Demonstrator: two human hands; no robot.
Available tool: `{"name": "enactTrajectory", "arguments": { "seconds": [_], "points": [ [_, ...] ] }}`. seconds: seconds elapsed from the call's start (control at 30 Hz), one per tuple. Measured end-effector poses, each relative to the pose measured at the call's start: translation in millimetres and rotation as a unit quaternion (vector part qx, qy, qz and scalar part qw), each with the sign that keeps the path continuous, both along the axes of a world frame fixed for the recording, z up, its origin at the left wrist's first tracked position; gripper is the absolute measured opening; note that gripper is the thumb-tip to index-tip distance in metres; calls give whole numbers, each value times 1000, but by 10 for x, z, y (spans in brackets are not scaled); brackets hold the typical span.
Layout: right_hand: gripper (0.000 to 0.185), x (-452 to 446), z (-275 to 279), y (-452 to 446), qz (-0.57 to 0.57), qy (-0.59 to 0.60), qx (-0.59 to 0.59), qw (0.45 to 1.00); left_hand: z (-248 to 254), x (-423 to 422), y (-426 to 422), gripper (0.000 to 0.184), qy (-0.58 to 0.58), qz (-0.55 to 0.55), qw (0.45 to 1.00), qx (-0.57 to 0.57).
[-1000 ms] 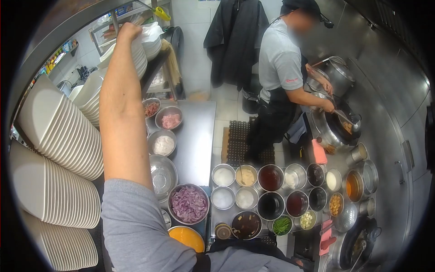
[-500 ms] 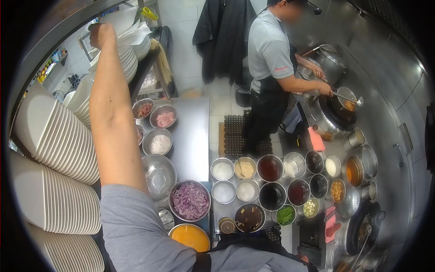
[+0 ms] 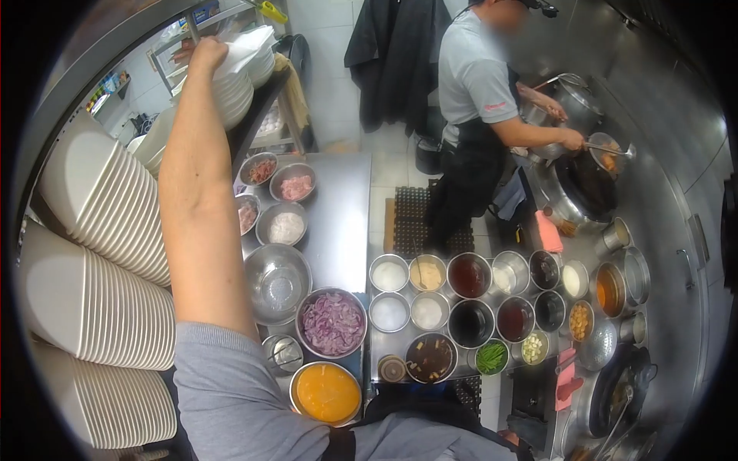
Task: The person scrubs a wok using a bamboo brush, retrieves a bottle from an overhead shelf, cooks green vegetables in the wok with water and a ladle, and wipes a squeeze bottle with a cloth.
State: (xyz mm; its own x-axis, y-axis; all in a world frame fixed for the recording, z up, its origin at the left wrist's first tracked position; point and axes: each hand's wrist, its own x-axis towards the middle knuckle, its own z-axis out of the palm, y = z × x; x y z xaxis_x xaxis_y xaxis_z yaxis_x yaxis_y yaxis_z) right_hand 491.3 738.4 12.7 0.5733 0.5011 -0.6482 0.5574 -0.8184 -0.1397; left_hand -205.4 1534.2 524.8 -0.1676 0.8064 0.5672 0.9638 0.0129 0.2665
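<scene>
My left hand [image 3: 207, 54] is stretched far out to the upper left, beside the top of a stack of white dishes [image 3: 231, 98]. A white dish or sheet [image 3: 247, 51] lies against its right side. Its fingers point away and are partly hidden, so their grip is unclear. My right hand is out of sight; only a small patch of skin shows past the right sleeve at the bottom edge. Below the left forearm stand an empty metal bowl [image 3: 278, 284], a bowl of sliced purple onion [image 3: 332, 323] and a bowl of orange-yellow liquid [image 3: 327, 393].
Tall stacks of white dishes [image 3: 96, 307] line the left. Meat bowls [image 3: 295, 183] stand on the steel counter [image 3: 338, 223]. Sauce and seasoning containers [image 3: 470, 275] fill the centre right. A co-worker [image 3: 480, 84] holds a ladle and strainer over a wok [image 3: 580, 188].
My left hand first went left, then came back right beside the white dishes. The co-worker's strainer has risen from the wok with food in it. The whole view has shifted slightly.
</scene>
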Motion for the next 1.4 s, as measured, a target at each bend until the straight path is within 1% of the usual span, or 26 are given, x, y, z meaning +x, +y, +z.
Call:
{"name": "enactTrajectory", "arguments": {
  "seconds": [0.03, 0.07, 0.13, 0.17, 0.27, 0.33, 0.4, 0.53, 0.6, 0.63, 0.7, 0.73, 0.8, 0.87, 0.93, 1.0, 1.03, 1.07, 1.13, 1.17, 1.2, 1.23, 1.27, 1.33, 1.37, 1.4],
  "points": [
    [25, -59, 82, 45, 2, 3, 14, 1000, -41, 0, 41, 42, 64, 18, 998, 10],
    [25, -122, 161, 128, 2, 4, 26, 1000, -50, -34, 60, 42, 66, 22, 998, 8],
    [26, -283, 405, 360, 0, 8, 32, 999, 15, 198, -168, 48, 6, 7, 992, -126],
    [26, -377, 547, 516, -4, 7, 47, 999, 61, 298, -285, 59, -9, -13, 990, -138],
    [28, -390, 528, 561, -5, 5, 84, 996, -57, 463, -148, 60, 40, 60, 990, -122],
    [27, -378, 544, 565, 0, 2, 108, 994, -121, 513, -220, 56, 86, 61, 985, -134],
    [27, -395, 607, 548, -24, -6, 113, 993, -171, 540, -271, 43, 106, 95, 989, -51],
    [26, -356, 579, 408, -45, -8, 81, 996, -116, 250, -95, 34, 95, 102, 990, 16],
    [26, -207, 330, 194, 14, -41, 86, 995, 62, 302, -399, 35, 2, 136, 984, 116],
    [26, -154, 231, 134, 15, -40, 85, 995, 145, 396, -556, 35, 3, 138, 984, 115],
    [26, -37, 117, 74, 84, -29, 103, 991, 268, 627, -868, 32, -23, 150, 962, 228],
    [26, 17, 104, 91, 92, -26, 104, 990, 274, 689, -960, 32, -18, 157, 961, 229],
    [28, -128, 534, 462, 26, 27, 84, 996, 260, 781, -1115, 33, 38, 102, 958, 264],
    [27, 129, 117, 506, 43, 29, 123, 991, 166, 890, -1285, 33, 45, 70, 955, 286],
    [28, 248, 122, 540, 119, -14, 196, 973, -5, 1084, -1586, 32, 52, 36, 954, 294],
    [29, 314, 206, 668, 113, 35, 206, 971, -216, 1483, -2168, 31, 52, -21, 965, 258],
    [29, 499, -87, 596, 159, 23, 220, 962, -403, 1760, -2574, 34, -59, -68, 974, 206],
    [31, 618, -247, 599, 133, 77, 204, 967, -641, 1979, -2873, 34, -58, -56, 979, 189],
    [31, 758, -362, 579, 168, 120, 193, 959, -1186, 2374, -3464, 31, -144, -122, 965, 182],
    [31, 823, -425, 534, 249, 91, 236, 935, -1440, 2683, -3889, 33, -174, -173, 959, 142],
    [34, 893, -485, 479, 259, 110, 220, 934, -1902, 2776, -4108, 31, -135, -128, 975, 120],
    [30, 1036, -700, 357, 261, 133, 212, 932, -2248, 3048, -4565, 30, -177, -152, 972, 27],
    [26, 1163, -920, 229, 255, 157, 209, 931, -2670, 3294, -4987, 29, -248, -164, 953, -64],
    [29, 1274, -894, -46, 206, 193, 181, 942, -3500, 3787, -5754, 27, -252, -183, 936, -166],
    [29, 1342, -954, -259, 196, 199, 162, 946, -3965, 3954, -6143, 26, -309, -143, 906, -250],
    [30, 1411, -1010, -430, 156, 211, 129, 956, -4495, 4022, -6468, 26, -393, -161, 855, -298]
  ]
}}
